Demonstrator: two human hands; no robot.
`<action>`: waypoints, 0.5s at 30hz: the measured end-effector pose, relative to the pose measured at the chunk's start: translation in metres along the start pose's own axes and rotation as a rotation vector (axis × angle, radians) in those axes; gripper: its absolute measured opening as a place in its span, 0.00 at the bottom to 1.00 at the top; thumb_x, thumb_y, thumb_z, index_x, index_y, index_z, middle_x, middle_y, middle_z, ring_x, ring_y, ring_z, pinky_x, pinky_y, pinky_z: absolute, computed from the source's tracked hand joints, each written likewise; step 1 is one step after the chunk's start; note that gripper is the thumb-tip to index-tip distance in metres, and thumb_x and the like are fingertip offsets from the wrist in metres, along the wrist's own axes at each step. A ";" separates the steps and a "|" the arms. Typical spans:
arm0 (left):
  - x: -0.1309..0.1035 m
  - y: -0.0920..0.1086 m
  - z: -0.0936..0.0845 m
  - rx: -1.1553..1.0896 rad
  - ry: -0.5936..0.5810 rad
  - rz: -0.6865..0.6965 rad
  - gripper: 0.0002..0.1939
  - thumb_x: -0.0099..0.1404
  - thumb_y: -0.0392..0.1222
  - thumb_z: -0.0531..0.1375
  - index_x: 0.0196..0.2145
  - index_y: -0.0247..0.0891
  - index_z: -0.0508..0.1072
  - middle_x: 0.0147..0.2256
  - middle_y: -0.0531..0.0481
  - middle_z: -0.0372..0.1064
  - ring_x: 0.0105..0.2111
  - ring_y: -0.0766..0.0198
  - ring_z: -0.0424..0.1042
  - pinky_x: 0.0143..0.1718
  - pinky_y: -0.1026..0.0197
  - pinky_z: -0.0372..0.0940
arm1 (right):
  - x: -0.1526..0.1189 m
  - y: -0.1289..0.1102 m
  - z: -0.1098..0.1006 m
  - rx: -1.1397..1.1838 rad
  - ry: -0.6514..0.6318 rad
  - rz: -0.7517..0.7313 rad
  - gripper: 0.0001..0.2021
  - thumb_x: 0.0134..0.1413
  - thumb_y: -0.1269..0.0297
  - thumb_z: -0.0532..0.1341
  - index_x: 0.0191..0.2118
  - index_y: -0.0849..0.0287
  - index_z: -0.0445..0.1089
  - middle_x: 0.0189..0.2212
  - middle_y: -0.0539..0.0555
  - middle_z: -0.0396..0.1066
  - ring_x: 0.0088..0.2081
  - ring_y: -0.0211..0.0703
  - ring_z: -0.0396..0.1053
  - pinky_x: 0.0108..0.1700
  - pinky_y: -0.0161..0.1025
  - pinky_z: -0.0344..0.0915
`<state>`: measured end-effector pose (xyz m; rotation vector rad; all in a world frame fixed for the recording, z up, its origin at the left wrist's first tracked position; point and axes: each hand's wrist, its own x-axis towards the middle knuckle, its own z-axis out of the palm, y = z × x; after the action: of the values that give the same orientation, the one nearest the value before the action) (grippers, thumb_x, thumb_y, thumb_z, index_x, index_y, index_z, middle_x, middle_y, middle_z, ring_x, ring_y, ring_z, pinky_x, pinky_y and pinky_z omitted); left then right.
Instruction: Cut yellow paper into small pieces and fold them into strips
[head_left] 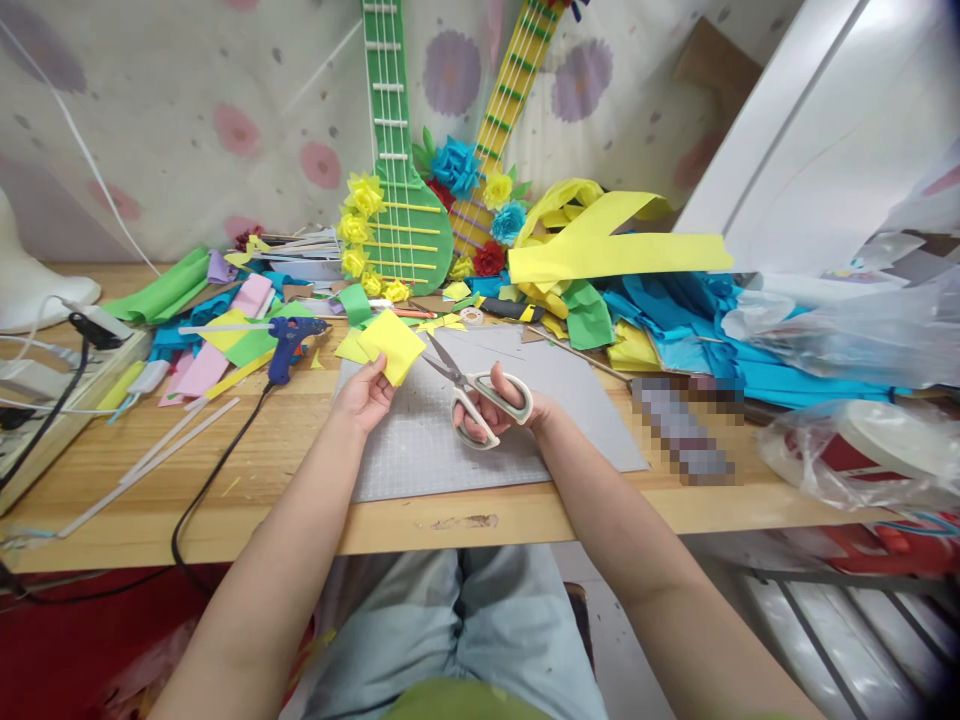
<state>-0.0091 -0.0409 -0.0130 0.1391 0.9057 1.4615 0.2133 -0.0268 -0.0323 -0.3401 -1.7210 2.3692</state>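
Between the thumb and fingers of my left hand (369, 392) is a yellow paper square (396, 345), raised above the grey cutting mat (465, 470). My right hand (491, 408) has its fingers through the handles of a pair of scissors (459, 378) with white and grey grips. The scissor blades are spread apart and point toward the paper's right edge; whether they touch it I cannot tell. Another yellow paper piece (350, 346) shows just left of the square.
Behind the mat lean a green paper guitar (412, 230) and a yellow one (510, 90) with paper flowers. A blue glue gun (289, 345) with its cord lies left. Yellow strips (622, 257) and blue paper (675, 315) pile up right, near a bagged white tub (885, 440).
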 end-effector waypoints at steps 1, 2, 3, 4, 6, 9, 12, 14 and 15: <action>0.000 -0.001 0.000 0.005 -0.014 0.014 0.12 0.60 0.28 0.54 0.42 0.35 0.70 0.27 0.50 0.75 0.25 0.70 0.74 0.30 0.71 0.69 | 0.000 0.000 0.000 0.002 -0.005 -0.005 0.50 0.43 0.31 0.25 0.41 0.71 0.64 0.18 0.53 0.62 0.17 0.33 0.56 0.12 0.28 0.41; 0.000 -0.001 -0.001 0.012 -0.034 0.031 0.12 0.60 0.28 0.54 0.41 0.35 0.70 0.27 0.50 0.75 0.25 0.70 0.74 0.30 0.71 0.69 | 0.001 0.000 0.000 0.004 -0.017 -0.015 0.49 0.43 0.31 0.25 0.41 0.71 0.64 0.18 0.54 0.62 0.17 0.33 0.56 0.12 0.28 0.42; 0.001 -0.002 -0.001 0.021 -0.058 0.047 0.12 0.60 0.28 0.54 0.41 0.35 0.70 0.28 0.50 0.75 0.26 0.70 0.74 0.31 0.71 0.69 | 0.001 0.000 0.000 0.007 -0.035 -0.029 0.49 0.42 0.31 0.25 0.40 0.71 0.64 0.19 0.54 0.63 0.17 0.33 0.56 0.12 0.28 0.42; 0.001 -0.004 -0.002 0.033 -0.083 0.060 0.12 0.60 0.28 0.54 0.41 0.35 0.70 0.28 0.50 0.75 0.27 0.70 0.74 0.32 0.71 0.69 | 0.002 0.000 0.000 0.013 -0.052 -0.048 0.49 0.42 0.30 0.26 0.40 0.71 0.63 0.20 0.55 0.63 0.17 0.32 0.56 0.12 0.28 0.42; 0.001 -0.007 -0.002 0.057 -0.126 0.069 0.12 0.60 0.29 0.55 0.41 0.35 0.71 0.30 0.49 0.76 0.28 0.70 0.74 0.33 0.71 0.69 | 0.003 0.001 -0.001 0.025 -0.075 -0.084 0.49 0.42 0.30 0.27 0.41 0.70 0.63 0.22 0.56 0.65 0.17 0.32 0.55 0.12 0.28 0.44; 0.000 -0.014 -0.001 0.083 -0.149 0.055 0.13 0.58 0.30 0.58 0.42 0.36 0.71 0.33 0.48 0.76 0.29 0.69 0.75 0.36 0.70 0.68 | 0.006 0.005 -0.003 0.030 -0.081 -0.113 0.47 0.43 0.30 0.29 0.41 0.69 0.63 0.24 0.57 0.65 0.20 0.33 0.59 0.14 0.28 0.49; -0.002 -0.018 0.001 0.112 -0.172 0.041 0.13 0.57 0.30 0.59 0.42 0.36 0.71 0.33 0.48 0.76 0.29 0.69 0.74 0.36 0.70 0.68 | 0.009 0.009 -0.006 0.027 -0.072 -0.131 0.47 0.42 0.29 0.31 0.42 0.69 0.63 0.25 0.57 0.65 0.25 0.37 0.64 0.16 0.29 0.55; -0.003 -0.020 0.002 0.125 -0.182 0.039 0.13 0.58 0.30 0.58 0.42 0.36 0.71 0.32 0.49 0.76 0.28 0.70 0.74 0.35 0.71 0.68 | 0.010 0.010 -0.006 0.031 -0.064 -0.145 0.47 0.41 0.28 0.32 0.42 0.68 0.63 0.26 0.57 0.64 0.28 0.39 0.66 0.18 0.30 0.57; -0.004 -0.020 0.002 0.127 -0.183 0.040 0.13 0.58 0.30 0.58 0.42 0.36 0.71 0.32 0.49 0.76 0.28 0.70 0.74 0.34 0.71 0.68 | 0.010 0.011 -0.006 0.033 -0.059 -0.150 0.47 0.40 0.28 0.33 0.42 0.68 0.63 0.26 0.57 0.64 0.29 0.40 0.66 0.18 0.30 0.57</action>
<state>0.0083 -0.0466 -0.0221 0.3805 0.8497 1.4028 0.2049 -0.0216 -0.0450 -0.1320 -1.6672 2.3185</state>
